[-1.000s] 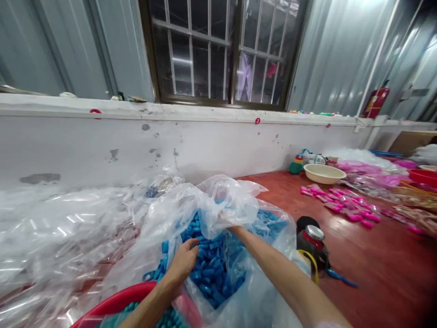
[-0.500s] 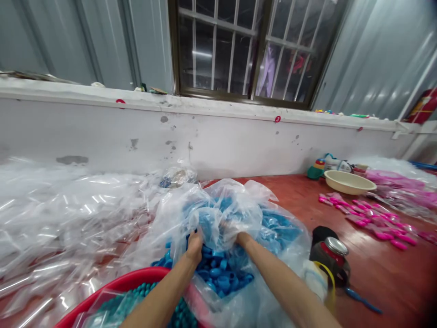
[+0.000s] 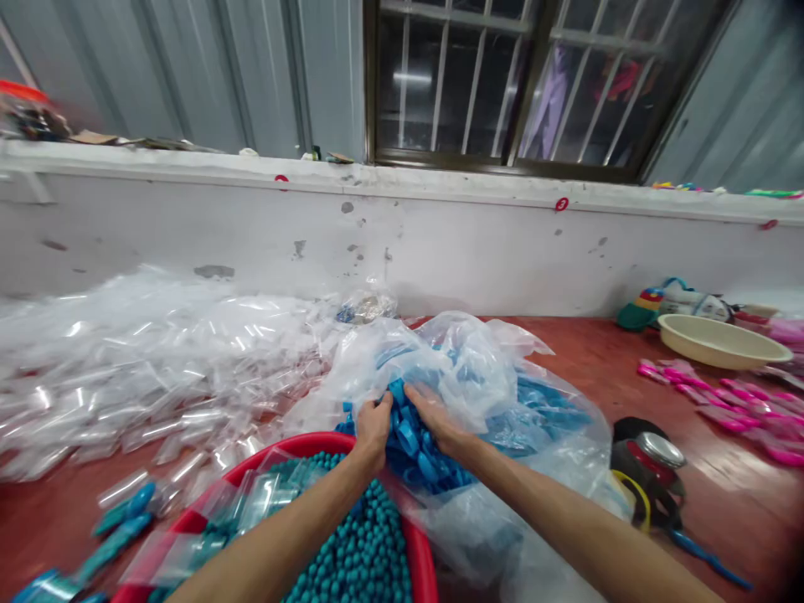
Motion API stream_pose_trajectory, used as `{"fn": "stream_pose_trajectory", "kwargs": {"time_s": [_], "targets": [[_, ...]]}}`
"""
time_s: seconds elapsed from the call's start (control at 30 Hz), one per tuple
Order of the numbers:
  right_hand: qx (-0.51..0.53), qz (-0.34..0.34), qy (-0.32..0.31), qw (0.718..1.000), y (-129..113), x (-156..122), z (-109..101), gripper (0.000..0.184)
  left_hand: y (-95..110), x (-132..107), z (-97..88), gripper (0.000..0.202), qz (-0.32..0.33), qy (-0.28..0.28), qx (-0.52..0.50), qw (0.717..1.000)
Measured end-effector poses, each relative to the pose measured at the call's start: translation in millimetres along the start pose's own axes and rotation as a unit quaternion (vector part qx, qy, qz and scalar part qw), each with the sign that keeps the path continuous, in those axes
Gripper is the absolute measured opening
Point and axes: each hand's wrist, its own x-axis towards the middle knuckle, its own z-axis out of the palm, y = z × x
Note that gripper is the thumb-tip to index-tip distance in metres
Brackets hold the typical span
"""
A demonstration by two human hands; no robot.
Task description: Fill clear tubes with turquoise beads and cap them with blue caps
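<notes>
My left hand is closed at the left side of a heap of small blue plastic pieces, with a blue piece at its thumb and fingertips. Opposite it, my right hand lies with fingers stretched out over the same pieces, its fingertips close to the left ones. The heap spills from a large translucent plastic bag, which is bunched up behind and right of my hands. Below my left forearm stands a red basin holding teal beads and several clear plastic tubes.
Many clear plastic tubes or sleeves cover the floor at left. Blue bead-filled toys lie at lower left. At right are a jar with a metal lid, a blue tool, pink packets and a cream basin.
The view has turned left, showing more of the red basin and floor tubes. My hands have come closer together, off the bag's film and onto the blue pieces.
</notes>
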Motion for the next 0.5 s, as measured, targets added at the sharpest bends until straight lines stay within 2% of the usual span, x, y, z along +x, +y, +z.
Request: {"fn": "stream_pose_trajectory", "kwargs": {"time_s": [0.13,0.27,0.37,0.5], "targets": [[0.016,-0.020,0.068,0.997,-20,-15,13,0.036,4,-31,-16.7,0.034,0.043,0.057,-0.041,0.997],[0.000,-0.053,0.083,0.995,-36,-34,27,0.030,-6,-58,-38.2,0.026,0.065,0.065,-0.057,0.994],[-0.113,-0.087,0.061,0.988,-47,-46,38,0.028,-20,-74,-53.9,0.019,0.062,0.061,-0.047,0.995],[-0.314,-0.146,0.023,0.938,-60,-57,50,0.028,-36,-88,-73.5,0.015,0.048,0.048,-0.004,0.998]]}}
